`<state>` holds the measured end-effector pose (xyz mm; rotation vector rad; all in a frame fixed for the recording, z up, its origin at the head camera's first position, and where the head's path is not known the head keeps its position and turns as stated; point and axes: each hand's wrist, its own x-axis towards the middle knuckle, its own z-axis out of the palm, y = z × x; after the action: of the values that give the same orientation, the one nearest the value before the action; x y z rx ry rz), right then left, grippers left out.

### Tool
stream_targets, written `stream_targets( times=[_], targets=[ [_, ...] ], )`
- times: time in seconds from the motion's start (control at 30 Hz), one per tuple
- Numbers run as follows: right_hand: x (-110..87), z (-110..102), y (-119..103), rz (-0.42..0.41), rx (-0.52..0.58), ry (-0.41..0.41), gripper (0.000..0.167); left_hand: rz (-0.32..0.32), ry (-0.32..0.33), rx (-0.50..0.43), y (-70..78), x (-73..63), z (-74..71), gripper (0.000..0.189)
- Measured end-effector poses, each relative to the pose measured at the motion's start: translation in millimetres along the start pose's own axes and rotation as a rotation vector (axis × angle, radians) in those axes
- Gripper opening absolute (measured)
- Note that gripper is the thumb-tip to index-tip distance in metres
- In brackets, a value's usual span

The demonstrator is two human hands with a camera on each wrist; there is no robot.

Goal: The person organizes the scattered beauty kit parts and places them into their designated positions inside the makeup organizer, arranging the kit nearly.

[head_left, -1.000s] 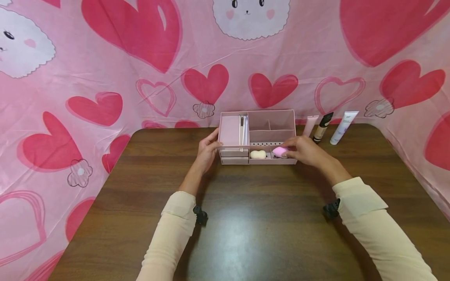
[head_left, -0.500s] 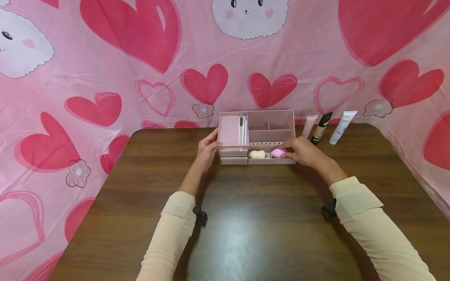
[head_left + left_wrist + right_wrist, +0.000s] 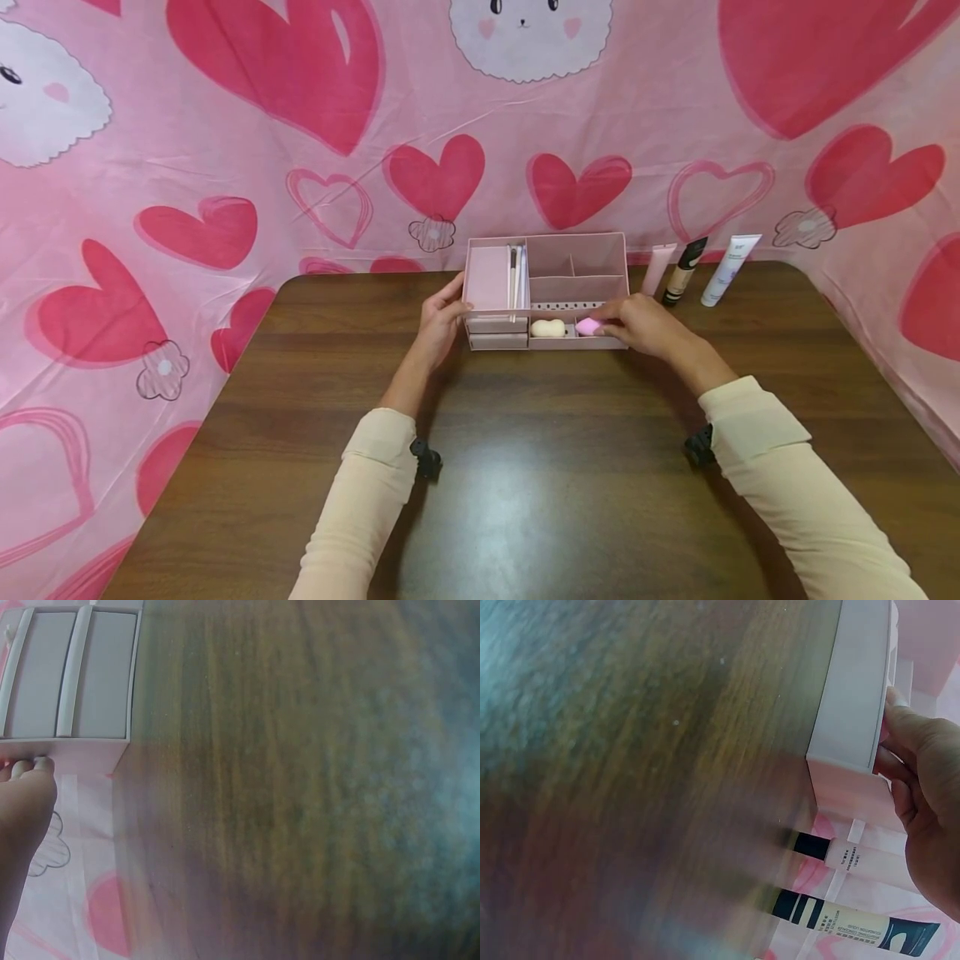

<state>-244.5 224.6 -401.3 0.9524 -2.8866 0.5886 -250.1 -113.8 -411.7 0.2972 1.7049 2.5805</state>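
Note:
A pink desk organizer (image 3: 576, 290) stands at the table's back edge. My left hand (image 3: 438, 325) rests along its left side, thumb by the front corner; in the left wrist view its fingertips (image 3: 41, 763) touch the side wall. My right hand (image 3: 648, 325) pinches a pink makeup sponge (image 3: 587, 327) at the front right compartment, its lower part hidden by the low front wall. Beside it in the front row sits a cream, peanut-shaped sponge (image 3: 547, 328). Thin brushes (image 3: 513, 275) stand in the left section. The right wrist view shows my curled fingers (image 3: 900, 769) over the organizer's wall.
Right of the organizer stand a pink tube (image 3: 658, 268), a black-capped foundation tube (image 3: 684, 273) and a white tube (image 3: 731, 271). Two drawers (image 3: 498, 333) sit in the organizer's lower left. A heart-print cloth (image 3: 337, 100) hangs behind the brown wooden table (image 3: 525, 483).
The right hand has moved slightly left with the pink sponge, which now sits a bit lower in the front right compartment. The left hand keeps its place at the organizer's side.

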Motion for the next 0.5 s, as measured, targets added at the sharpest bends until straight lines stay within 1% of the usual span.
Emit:
stream_targets(
  times=[0.2, 0.5],
  targets=[
    [0.9, 0.1, 0.1, -0.035, -0.013, 0.008, 0.029, 0.002, -0.005, 0.004, 0.7, -0.6, -0.1, 0.066],
    [0.5, -0.2, -1.5, 0.025, 0.012, -0.012, 0.031, -0.008, -0.002, 0.004, -1.3, 0.4, -1.9, 0.067]
  ],
)
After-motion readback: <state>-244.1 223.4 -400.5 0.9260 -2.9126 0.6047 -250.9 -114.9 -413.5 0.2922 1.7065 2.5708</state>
